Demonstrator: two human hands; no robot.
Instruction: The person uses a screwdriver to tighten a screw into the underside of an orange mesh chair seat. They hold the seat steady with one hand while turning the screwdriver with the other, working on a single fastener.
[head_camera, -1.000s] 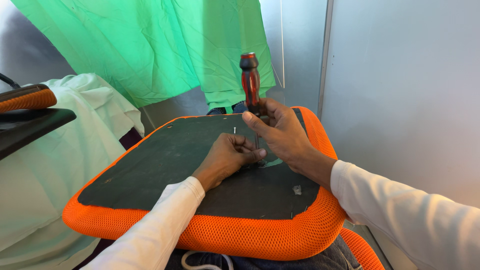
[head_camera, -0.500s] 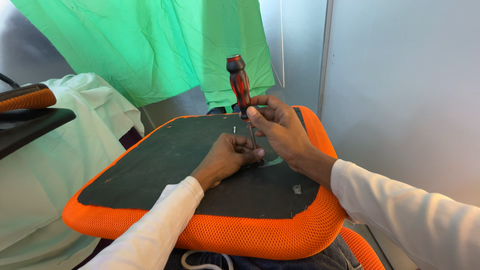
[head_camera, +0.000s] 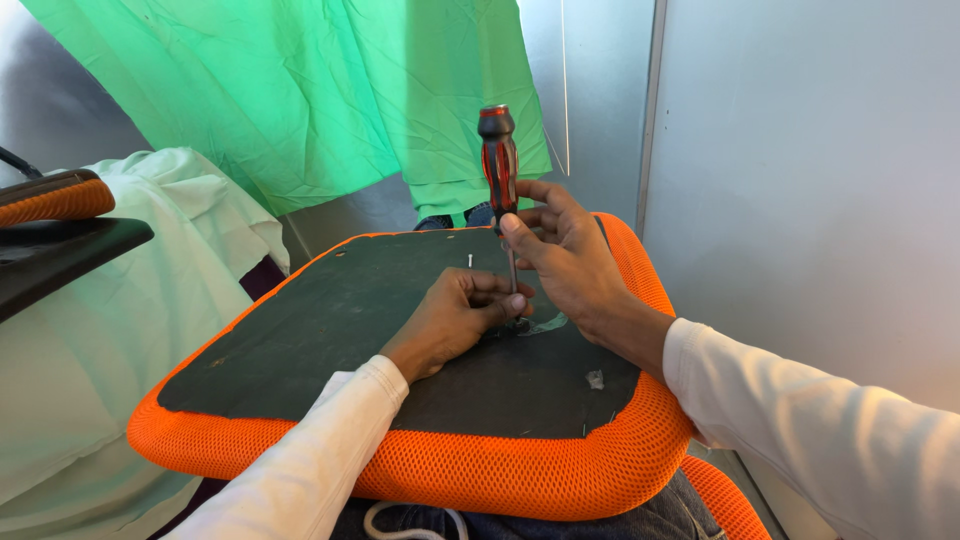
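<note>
An upturned chair seat (head_camera: 300, 330) with a black underside and an orange mesh rim (head_camera: 480, 480) lies across my lap. My right hand (head_camera: 565, 255) grips a screwdriver (head_camera: 498, 160) with a red and black handle, held upright, its shaft running down to the black surface. My left hand (head_camera: 455, 318) rests curled on the seat, fingertips pinched around the shaft's tip. A small screw (head_camera: 469, 260) stands up from the black surface just beyond my left hand.
A green cloth (head_camera: 300, 90) hangs behind the seat. Pale fabric (head_camera: 130, 330) drapes over something at left, under a black and orange armrest (head_camera: 50, 220). A grey wall panel (head_camera: 800, 180) stands close on the right. Bits of torn film (head_camera: 548, 324) lie on the seat.
The screwdriver handle tilted left half a second ago and now stands upright again. My left hand has stayed at the tip.
</note>
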